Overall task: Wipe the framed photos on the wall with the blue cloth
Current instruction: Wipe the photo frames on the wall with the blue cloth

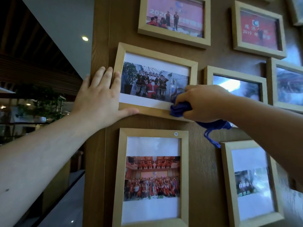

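A light wooden framed photo (pixel 154 63) of a costumed group hangs at the left edge of a brown wood wall. My left hand (pixel 100 97) lies flat against its left side, fingers spread, with the thumb under the frame's bottom edge. My right hand (pixel 203 104) is shut on a bunched blue cloth (pixel 178 109), which presses on the frame's lower right corner. A loose end of the cloth (pixel 213 128) dangles below my wrist.
Several more framed photos surround it: one above (pixel 174 38), one below (pixel 152 133), others to the right (pixel 234 74) and lower right (pixel 229 177). Left of the wall's edge (pixel 98 46) the room opens, with plants (pixel 41 105) and a ceiling light (pixel 85 38).
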The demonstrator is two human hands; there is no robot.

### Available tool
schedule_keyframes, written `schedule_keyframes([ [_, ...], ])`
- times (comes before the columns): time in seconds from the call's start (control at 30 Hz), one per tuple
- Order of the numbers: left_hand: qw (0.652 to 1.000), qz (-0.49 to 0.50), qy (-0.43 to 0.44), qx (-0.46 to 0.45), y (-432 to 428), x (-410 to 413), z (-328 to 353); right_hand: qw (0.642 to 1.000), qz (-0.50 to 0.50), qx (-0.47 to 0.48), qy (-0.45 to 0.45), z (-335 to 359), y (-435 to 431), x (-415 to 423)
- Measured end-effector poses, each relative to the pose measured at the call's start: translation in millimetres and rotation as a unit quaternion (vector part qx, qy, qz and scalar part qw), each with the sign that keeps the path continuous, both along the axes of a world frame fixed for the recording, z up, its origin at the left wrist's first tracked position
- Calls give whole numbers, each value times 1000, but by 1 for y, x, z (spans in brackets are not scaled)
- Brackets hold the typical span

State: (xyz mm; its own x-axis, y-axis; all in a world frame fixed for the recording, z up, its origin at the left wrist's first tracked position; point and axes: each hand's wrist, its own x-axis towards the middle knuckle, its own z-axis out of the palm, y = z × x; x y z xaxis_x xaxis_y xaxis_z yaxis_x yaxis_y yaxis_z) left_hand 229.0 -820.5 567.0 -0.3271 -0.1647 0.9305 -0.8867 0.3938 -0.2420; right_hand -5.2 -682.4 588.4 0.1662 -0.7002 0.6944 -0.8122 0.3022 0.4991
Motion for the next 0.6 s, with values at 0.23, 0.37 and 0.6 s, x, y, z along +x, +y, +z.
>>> schedule_keyframes([
  [0.23,992,-76,-85,-61,11,15,-45,993,86,-79,27,-55,17,16],
  [0.37,986,-54,-157,-26,13,20,-82,985,148,-52,68,-92,6,44],
  [0.6,981,-11,-190,38,2,24,-106,984,167,-8,66,-124,-38,75],
])
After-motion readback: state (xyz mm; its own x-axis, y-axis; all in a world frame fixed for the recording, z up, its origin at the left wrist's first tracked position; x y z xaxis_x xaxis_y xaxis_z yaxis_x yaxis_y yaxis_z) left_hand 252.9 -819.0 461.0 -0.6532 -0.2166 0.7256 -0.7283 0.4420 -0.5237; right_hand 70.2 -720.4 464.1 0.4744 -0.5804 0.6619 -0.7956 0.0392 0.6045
